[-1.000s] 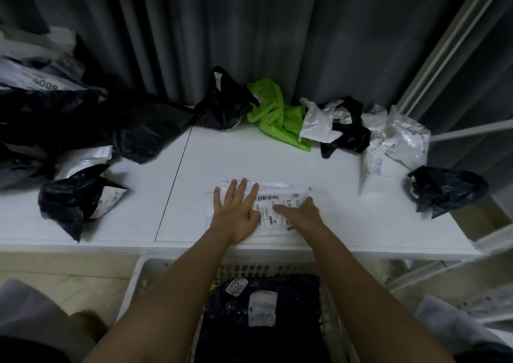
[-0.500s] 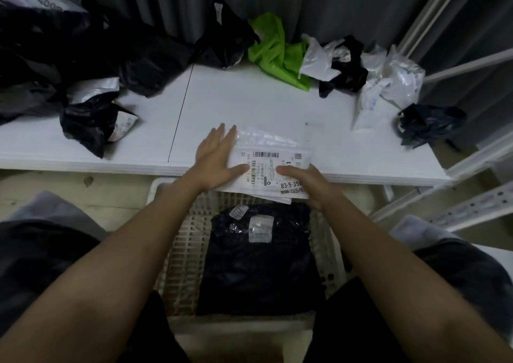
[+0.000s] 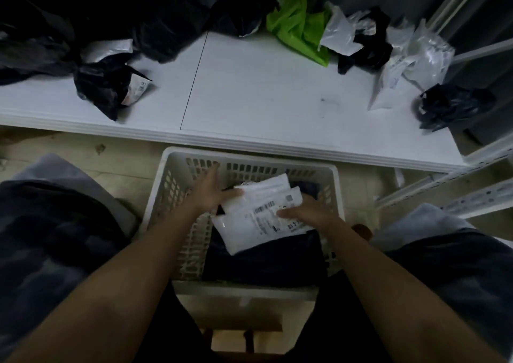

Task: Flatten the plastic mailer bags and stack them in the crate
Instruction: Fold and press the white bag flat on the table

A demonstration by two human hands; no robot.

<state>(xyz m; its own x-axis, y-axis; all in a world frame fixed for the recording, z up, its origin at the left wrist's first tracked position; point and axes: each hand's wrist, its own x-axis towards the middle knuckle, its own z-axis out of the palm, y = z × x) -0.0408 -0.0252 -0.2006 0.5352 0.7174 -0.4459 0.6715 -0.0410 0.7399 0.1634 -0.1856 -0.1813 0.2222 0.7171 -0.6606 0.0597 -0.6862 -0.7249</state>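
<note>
A flattened white mailer bag (image 3: 249,221) with a barcode label lies tilted inside the white slotted crate (image 3: 177,179), over a flat black mailer (image 3: 266,262). My left hand (image 3: 213,190) holds the white bag's upper left edge, thumb on top. My right hand (image 3: 308,215) grips its right edge, thumb across the label. The crate stands on the floor between my knees, below the white table's (image 3: 263,107) front edge.
Crumpled mailers lie on the table: a black pile (image 3: 105,85) at left, a green one (image 3: 297,23) at the back, white and clear ones (image 3: 416,57) and a small black one (image 3: 452,104) at right. A metal shelf frame (image 3: 472,179) stands at right.
Both hands slid the white mailer off the table's front edge and lowered it into the crate. The view tipped further down.
</note>
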